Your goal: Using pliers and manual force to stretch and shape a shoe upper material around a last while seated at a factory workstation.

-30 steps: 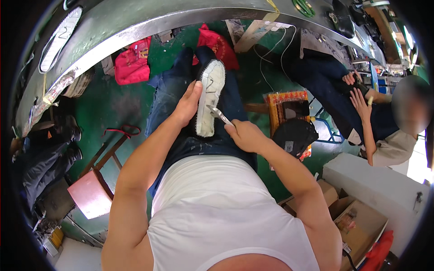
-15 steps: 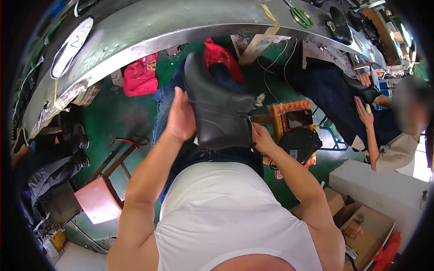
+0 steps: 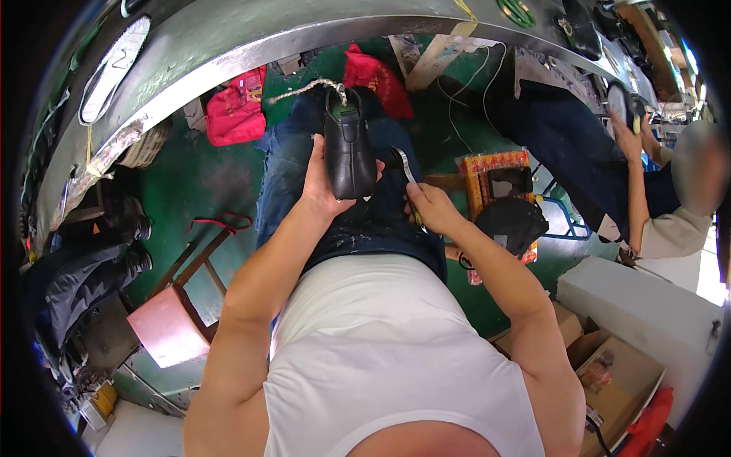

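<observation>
My left hand is closed around a black leather boot, its toe pointing toward me above my lap. Fingertips show on the boot's right side. From the boot's far end a pale twisted cord trails to the left. Just right of the boot, my right hand grips a curved metal hand tool with a hooked head. The tool is apart from the boot; its handle is mostly hidden in my fingers.
A metal-topped bench curves across the far side, with a pale sole-shaped piece on its left. A pink-topped stool stands left. At right are a black bag, a cardboard box and a seated co-worker handling a shoe.
The boot has turned from side-on to toe toward me, its shaft now pointing away. My right hand and the tool have come away from its edge. The co-worker's hands have moved farther away.
</observation>
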Demonstrator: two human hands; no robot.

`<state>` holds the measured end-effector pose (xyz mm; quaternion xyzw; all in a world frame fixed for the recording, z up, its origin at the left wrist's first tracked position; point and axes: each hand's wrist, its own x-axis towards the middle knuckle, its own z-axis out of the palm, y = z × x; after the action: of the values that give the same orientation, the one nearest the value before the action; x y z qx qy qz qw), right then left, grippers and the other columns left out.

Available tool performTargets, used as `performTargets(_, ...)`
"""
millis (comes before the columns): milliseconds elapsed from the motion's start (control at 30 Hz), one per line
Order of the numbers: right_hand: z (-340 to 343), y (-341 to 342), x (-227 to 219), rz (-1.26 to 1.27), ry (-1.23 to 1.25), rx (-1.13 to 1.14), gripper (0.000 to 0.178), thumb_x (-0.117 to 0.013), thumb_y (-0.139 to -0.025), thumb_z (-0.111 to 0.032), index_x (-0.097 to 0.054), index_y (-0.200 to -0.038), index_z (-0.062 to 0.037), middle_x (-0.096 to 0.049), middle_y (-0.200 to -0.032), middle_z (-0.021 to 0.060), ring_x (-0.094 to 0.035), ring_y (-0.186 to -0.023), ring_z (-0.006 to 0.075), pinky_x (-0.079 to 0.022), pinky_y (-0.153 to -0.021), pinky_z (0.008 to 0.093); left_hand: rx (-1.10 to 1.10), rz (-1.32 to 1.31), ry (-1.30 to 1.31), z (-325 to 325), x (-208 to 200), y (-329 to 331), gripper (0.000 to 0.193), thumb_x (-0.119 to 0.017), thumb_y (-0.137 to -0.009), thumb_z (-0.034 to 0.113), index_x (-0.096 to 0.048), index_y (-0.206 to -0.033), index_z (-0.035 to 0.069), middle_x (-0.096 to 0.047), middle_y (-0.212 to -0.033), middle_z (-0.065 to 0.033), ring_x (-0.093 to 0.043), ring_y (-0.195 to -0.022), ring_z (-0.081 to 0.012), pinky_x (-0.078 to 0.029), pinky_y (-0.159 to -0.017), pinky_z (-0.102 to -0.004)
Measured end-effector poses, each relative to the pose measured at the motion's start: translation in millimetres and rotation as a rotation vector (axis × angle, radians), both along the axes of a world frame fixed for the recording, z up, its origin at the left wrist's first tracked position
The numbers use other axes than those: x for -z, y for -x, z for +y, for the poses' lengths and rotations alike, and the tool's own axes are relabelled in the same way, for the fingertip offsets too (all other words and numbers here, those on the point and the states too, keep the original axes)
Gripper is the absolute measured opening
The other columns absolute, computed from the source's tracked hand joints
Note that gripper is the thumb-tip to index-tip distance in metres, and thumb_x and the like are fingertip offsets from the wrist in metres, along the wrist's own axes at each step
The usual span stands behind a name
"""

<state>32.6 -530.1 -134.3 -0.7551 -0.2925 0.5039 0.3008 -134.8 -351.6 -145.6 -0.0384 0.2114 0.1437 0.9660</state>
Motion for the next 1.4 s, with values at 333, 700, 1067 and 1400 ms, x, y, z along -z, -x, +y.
performTargets(333,-2.3,-4.5,-21.4,-0.106,0.005,-0.15,0.045,-0.047,-0.103,-0.041,-0.06,-0.097,0.002,-0.068,-0.08,0.0118,-0.067,-0.068,0.0212,-0.053,-0.065,0.036,-0.173,-0.217,-0.699,38.6,-132.6,31.7,0.093,-0.032,-0.09,0.079,-0.044,-0.142,0.003,-0.059,-0.13,-0.0178,-0.063,-0.109,-0.0321,-0.055,-0.091,-0.0452)
performTargets(700,168.7,-78.3,-104.0,-1.139,-0.785,-0.337,0.037,-0.069,-0.088,-0.038,-0.06,-0.103,-0.0052,-0.064,-0.094,0.0154,-0.062,-0.092,0.0351,-0.045,-0.08,0.0458,-0.668,0.894,-1.766,178.4,-142.2,63.7,0.059,-0.079,-0.084,0.013,-0.05,-0.132,-0.004,-0.065,-0.113,-0.0098,-0.062,-0.099,-0.0159,-0.051,-0.089,-0.0303)
performTargets(1067,288.0,-148.5,-105.7,-1.189,-0.667,-0.193,0.036,-0.068,-0.087,-0.038,-0.061,-0.104,-0.0069,-0.066,-0.102,0.0126,-0.061,-0.103,0.0318,-0.043,-0.089,0.0428,-0.565,1.082,-1.841,354.0,-164.3,-76.9,0.053,-0.083,-0.079,0.027,-0.063,-0.116,-0.006,-0.07,-0.1,-0.0111,-0.064,-0.091,-0.017,-0.051,-0.084,-0.0313)
performTargets(1400,291.0,-140.7,-112.1,-1.092,-0.669,-0.198,0.037,-0.072,-0.083,-0.033,-0.06,-0.105,-0.0061,-0.064,-0.101,0.0147,-0.06,-0.099,0.0338,-0.045,-0.088,0.0446,-0.083,1.556,-1.968,456.3,-157.3,-68.3,0.115,-0.087,-0.071,0.043,-0.022,-0.151,-0.008,-0.051,-0.14,-0.0267,-0.052,-0.13,-0.0311,-0.041,-0.108,-0.0343)
